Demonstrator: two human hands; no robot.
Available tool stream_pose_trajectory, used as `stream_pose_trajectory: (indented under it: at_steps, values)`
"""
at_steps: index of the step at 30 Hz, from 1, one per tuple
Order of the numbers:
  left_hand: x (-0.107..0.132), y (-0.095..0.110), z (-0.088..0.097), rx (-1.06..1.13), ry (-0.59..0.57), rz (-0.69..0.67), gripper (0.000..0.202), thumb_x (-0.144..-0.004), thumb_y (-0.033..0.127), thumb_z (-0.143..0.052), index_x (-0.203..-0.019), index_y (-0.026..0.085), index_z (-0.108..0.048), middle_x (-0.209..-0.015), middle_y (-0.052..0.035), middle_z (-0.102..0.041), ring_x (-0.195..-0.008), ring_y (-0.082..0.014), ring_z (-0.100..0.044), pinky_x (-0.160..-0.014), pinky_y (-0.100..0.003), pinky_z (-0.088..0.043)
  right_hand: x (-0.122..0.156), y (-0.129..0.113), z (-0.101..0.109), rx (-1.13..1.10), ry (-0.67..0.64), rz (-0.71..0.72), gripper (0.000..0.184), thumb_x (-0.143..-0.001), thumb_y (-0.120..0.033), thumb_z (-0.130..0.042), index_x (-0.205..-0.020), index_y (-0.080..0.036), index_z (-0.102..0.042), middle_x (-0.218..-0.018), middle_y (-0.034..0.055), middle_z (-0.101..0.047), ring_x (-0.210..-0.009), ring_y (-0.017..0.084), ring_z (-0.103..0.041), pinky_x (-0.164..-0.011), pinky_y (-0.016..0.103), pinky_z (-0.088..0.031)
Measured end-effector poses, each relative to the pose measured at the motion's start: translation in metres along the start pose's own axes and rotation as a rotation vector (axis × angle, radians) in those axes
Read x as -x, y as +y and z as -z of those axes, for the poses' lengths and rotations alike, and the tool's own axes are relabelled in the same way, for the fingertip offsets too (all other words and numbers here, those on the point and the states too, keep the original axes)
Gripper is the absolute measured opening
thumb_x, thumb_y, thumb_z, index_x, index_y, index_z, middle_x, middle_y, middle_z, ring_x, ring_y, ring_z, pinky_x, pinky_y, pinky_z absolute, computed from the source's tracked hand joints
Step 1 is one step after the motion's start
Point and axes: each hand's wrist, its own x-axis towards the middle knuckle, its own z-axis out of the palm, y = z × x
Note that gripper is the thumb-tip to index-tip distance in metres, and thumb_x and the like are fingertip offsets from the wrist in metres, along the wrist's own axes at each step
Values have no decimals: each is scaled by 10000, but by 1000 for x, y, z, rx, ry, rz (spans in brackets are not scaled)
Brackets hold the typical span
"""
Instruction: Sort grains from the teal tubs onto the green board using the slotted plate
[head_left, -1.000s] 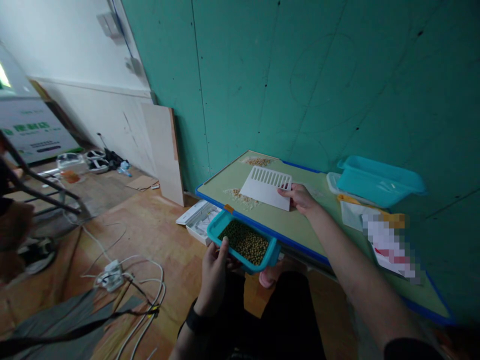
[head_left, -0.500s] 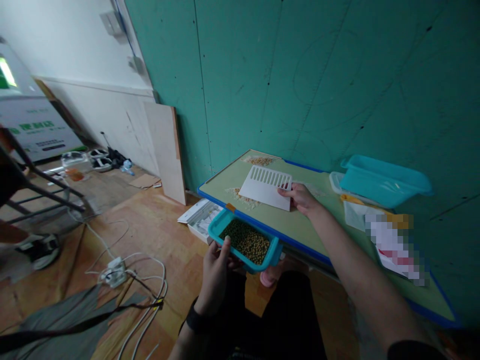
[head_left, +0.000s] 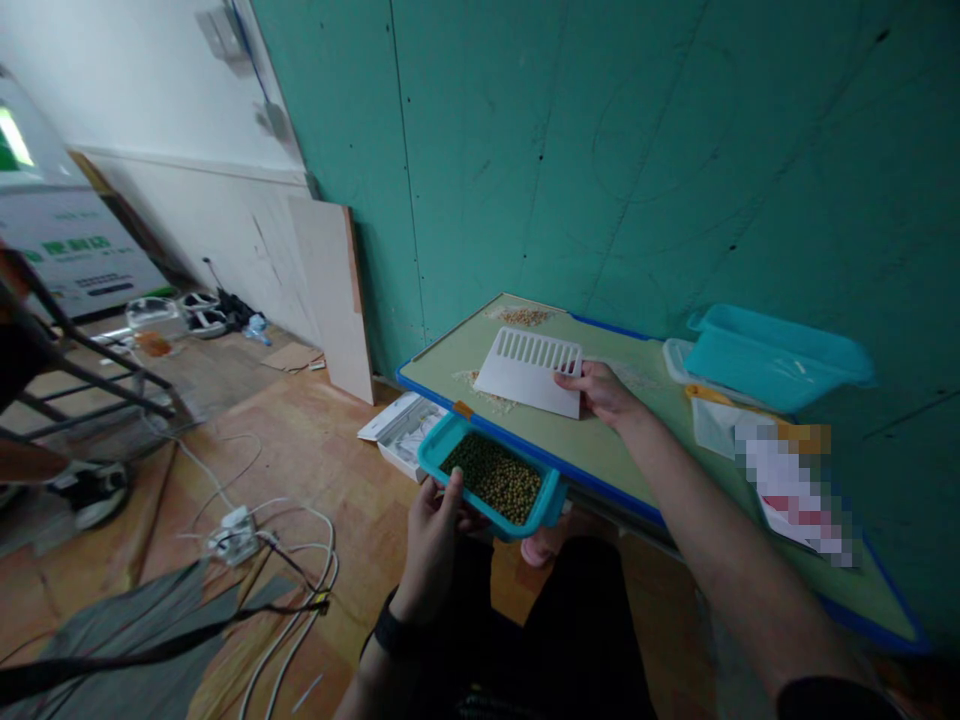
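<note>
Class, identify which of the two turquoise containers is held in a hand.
It is the container of beans, in the left hand; the other container sits untouched toward the right end of the table.

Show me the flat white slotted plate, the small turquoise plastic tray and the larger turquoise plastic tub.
Flat white slotted plate (head_left: pixel 527 385), head view: its solid part below the slots.
Small turquoise plastic tray (head_left: pixel 442 441), head view: its left inner wall.
Larger turquoise plastic tub (head_left: pixel 772 360), head view: its long wall.
</note>
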Motion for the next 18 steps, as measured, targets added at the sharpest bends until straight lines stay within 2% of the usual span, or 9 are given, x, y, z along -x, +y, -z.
stream_pose_trajectory:
  at_steps: [6, 12, 18]
  values:
    - [1, 2, 1, -33, -13, 10, 483, -730, 604, -778, -828, 181, -567, -558, 56, -597, -467, -105, -608, -455, -188, -485, -5, 4, 3, -11, 18, 29, 403, -526, -342, -900, -816, -157, -689, -735, 49, -728, -603, 187, -634, -556, 302, -497]
    - [-1, 0, 2, -30, -29, -10, 463, -756, 592, -763, -807, 187, -542, -539, 64, -576, -445, -94, -571, -452, -196, -482, -6, 6, 3, 3, -39, 27, 411, -561, -345, -887, -874, -154, -701, -792, 66, -743, -644, 199, -653, -589, 319, -509]
    - [0, 0, 2, -38, -16, 3, 478, -746, 606, -762, -805, 188, -538, -547, 53, -597, -457, -101, -600, -452, -187, -472, -3, 4, -1, 17, 9, 23, 390, -567, -345, -883, -847, -160, -684, -750, 48, -727, -598, 184, -632, -550, 305, -489]
